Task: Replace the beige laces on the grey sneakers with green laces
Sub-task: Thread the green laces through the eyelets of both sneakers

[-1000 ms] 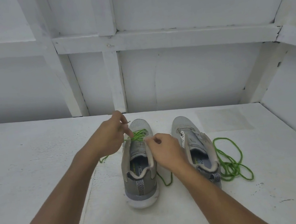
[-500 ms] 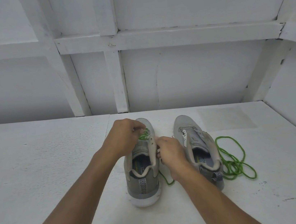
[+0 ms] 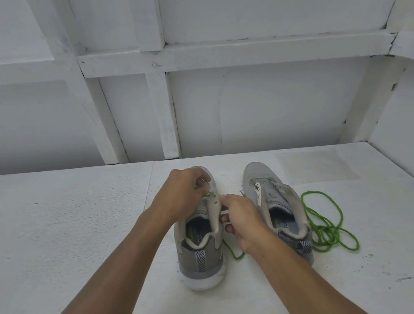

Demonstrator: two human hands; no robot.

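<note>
A thin, round green lace [image 3: 207,196] is pinched in the curled fingers of the left hand [image 3: 184,194] at the eyelets of the left sneaker [image 3: 201,260], apparently to be drawn through. The shoe's soft eyelet flap is gripped by the right hand [image 3: 243,220], seemingly to steady it; whether lace is also held there cannot be told. A second green lace [image 3: 328,230] is left coiled just beside the unlaced, mesh-topped right sneaker [image 3: 271,195] on the rough white table [image 3: 78,226].
</note>
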